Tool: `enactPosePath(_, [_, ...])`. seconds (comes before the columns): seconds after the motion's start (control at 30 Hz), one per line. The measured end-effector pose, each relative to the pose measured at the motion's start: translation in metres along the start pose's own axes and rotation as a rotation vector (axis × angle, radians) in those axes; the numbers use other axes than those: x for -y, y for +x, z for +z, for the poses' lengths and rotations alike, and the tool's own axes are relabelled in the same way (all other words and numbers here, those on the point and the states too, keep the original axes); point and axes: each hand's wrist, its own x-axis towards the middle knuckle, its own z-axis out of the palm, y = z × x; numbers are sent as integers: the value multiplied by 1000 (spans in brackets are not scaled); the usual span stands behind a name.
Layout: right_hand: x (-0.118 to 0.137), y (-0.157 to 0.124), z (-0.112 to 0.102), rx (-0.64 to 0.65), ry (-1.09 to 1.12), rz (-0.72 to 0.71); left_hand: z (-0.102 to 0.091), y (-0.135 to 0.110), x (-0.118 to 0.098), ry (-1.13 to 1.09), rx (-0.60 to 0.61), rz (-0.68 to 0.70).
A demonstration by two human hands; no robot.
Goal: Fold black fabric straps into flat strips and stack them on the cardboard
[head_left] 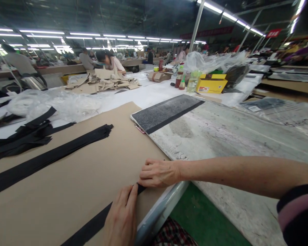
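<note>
A long black fabric strip [92, 223] lies along the front edge of the beige sheet [118, 160]. My left hand [122, 215] rests over this strip, fingers together and their tips pressing on it. Just beyond, my right hand [157, 173] has its fingers curled over the strip's far end, which it partly hides. Both hands are close together, with a short piece of black strip showing between them. Further back on the sheet is a flat stack of similar black strips [53, 155].
More loose black strips [23, 138] lie at the left beside clear plastic wrap [59, 104]. A worn pale board [220, 136] carries a dark grey panel [166, 111]. Behind stand a yellow box [212, 84], bottles [179, 77] and beige scraps [102, 82]. Several people work in the background.
</note>
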Motion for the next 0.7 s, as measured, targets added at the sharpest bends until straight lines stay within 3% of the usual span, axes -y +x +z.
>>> enactPosePath(0.13, [2,3,3,-14,-1,9,9,3,-2,33,29,9])
enactPosePath(0.47, [7,25,17,-69,18,-13,-5,-38,50,64,42,139])
enactPosePath(0.7, [2,20,13,-27,22,-33,-6,-35,38,128,81,79])
